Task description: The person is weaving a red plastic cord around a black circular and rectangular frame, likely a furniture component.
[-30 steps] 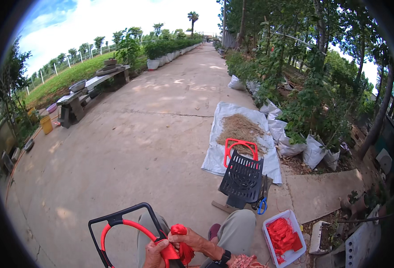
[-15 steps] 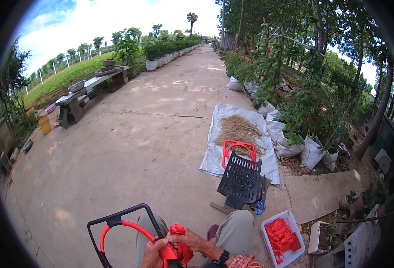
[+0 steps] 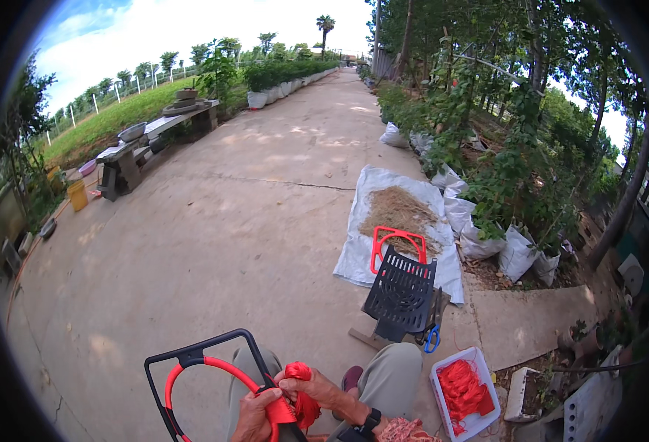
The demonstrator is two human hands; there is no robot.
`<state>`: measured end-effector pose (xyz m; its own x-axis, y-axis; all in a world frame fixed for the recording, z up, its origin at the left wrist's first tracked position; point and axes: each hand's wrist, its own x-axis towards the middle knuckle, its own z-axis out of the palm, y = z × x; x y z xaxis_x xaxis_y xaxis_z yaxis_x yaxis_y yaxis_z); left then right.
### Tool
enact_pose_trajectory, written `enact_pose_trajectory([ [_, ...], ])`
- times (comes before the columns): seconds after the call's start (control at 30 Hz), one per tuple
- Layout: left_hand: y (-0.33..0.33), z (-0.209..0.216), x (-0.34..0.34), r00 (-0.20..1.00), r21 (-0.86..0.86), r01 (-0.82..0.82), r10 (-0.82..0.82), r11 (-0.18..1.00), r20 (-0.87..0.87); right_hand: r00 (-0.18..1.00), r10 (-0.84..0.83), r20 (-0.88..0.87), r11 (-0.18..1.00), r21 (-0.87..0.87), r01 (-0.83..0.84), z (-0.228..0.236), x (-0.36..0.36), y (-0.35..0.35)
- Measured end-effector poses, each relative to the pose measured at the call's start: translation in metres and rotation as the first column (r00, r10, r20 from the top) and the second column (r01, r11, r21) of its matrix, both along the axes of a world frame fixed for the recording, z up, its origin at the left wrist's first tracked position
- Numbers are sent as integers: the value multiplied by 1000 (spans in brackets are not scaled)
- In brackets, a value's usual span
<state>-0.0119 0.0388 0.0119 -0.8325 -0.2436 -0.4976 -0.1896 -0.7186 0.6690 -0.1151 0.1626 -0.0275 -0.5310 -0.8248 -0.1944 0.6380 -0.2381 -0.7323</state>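
A black square plastic frame (image 3: 208, 352) with a ring inside it leans over my lap. Red cord or ribbon covers the ring (image 3: 230, 373). My left hand (image 3: 254, 417) is closed around the ring's right side, the thumb pressing near the wrapped part. Close against it, my right hand (image 3: 326, 392) is closed on a bundle of red cord (image 3: 307, 409), part of which sticks up above the fingers. Exactly how the cord passes between the two hands cannot be made out.
On my right stands a white plastic basket (image 3: 495, 409) of red cord. Ahead are a black slotted plastic seat (image 3: 400, 291), blue-handled scissors (image 3: 433, 335) and a red frame (image 3: 377, 250) by a white sheet (image 3: 354, 258) bearing dry stalks. White sacks (image 3: 517, 254) line the right; a bench (image 3: 168, 124) stands left.
The view has shifted slightly, so the surroundings sit a little further right. My right hand with the cord bundle has moved slightly up beside the ring; the left hand keeps its hold.
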Motion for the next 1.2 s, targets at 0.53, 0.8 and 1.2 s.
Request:
enact_pose_trajectory([
  [0.53, -3, -8, -3, 996, 38, 61, -63, 997, 56, 974, 27, -226, 978, 209, 21, 14, -8, 2],
  [0.8, -4, -14, -6, 997, 13, 60, -60, 998, 46, 973, 89, -215, 963, 268, -28, 19, -11, -1],
  [1.2, -4, -7, 5, 997, 44, 72, -74, 996, 31, 970, 6, -243, 972, 231, 52, 9, -2, 6],
])
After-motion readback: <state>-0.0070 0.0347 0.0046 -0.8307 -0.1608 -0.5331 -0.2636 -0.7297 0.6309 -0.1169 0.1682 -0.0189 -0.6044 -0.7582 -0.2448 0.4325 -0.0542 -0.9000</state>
